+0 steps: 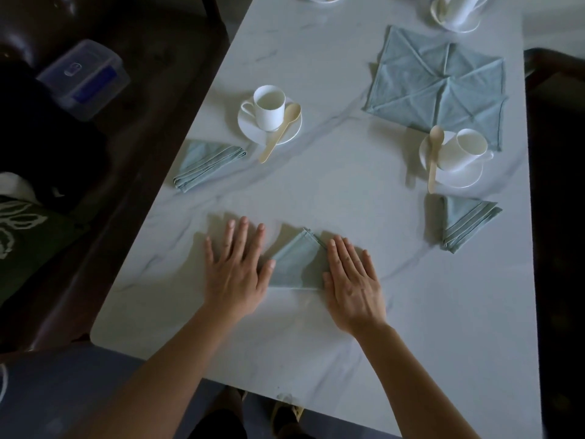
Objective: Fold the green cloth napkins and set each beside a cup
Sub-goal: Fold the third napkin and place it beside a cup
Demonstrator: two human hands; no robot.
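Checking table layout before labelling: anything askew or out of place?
The near corner of the unfolded napkin stack seems to run under the right saucer, crowding its cup. Nothing looks spilled.

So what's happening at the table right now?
A person is flattening a green napkin, folded into a triangle, on the marble table. The left hand and right hand lie flat at its two sides, fingers straight. The left folded napkin lies beside the left cup, and the right folded napkin lies beside the right cup. The unfolded napkins lie spread further back on the right.
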